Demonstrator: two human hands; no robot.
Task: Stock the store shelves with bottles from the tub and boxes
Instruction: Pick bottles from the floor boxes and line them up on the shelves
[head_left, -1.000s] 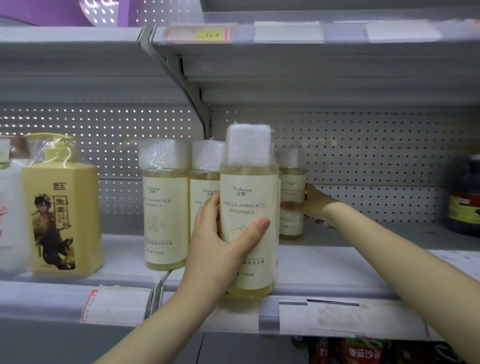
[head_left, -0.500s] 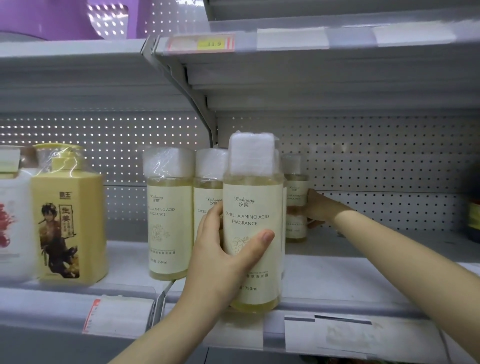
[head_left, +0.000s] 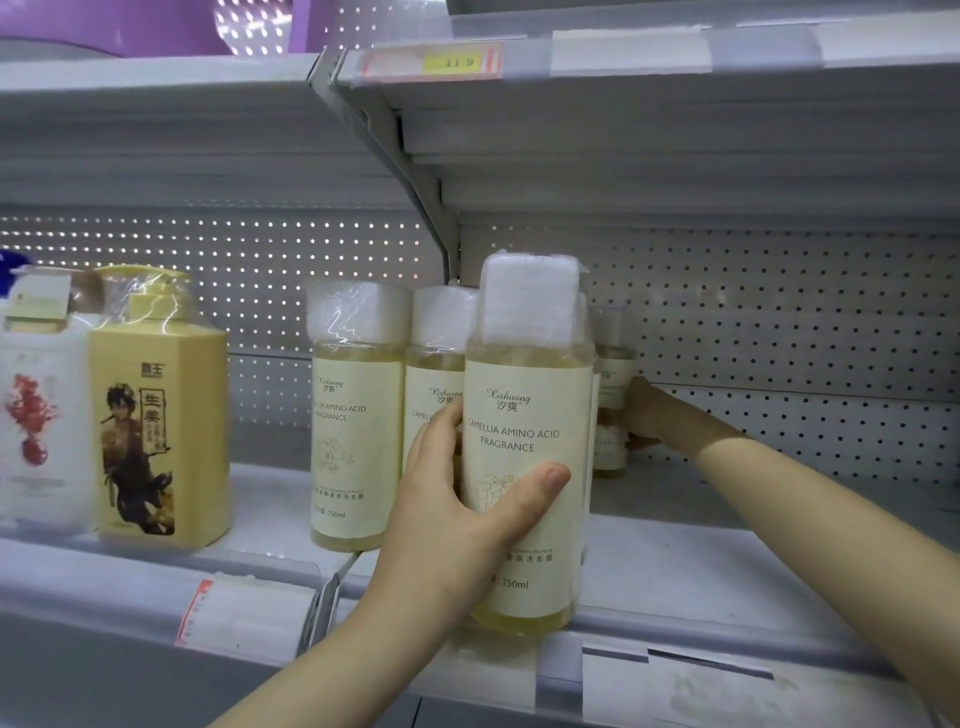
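Bottles stand upright along the shelf, long axes vertical, wrapped caps up: white bottle and yellow bottle far left, then a pale camellia bottle and a second camellia bottle, labels toward you. Your left hand grips the front bottle round its middle, thumb across the cream label, base at the shelf's front edge, pale yellow liquid, white foam-wrapped cap. Behind it, your right hand holds the rear bottle near the back panel; both grips match a second ago, but the rear bottle shows less now.
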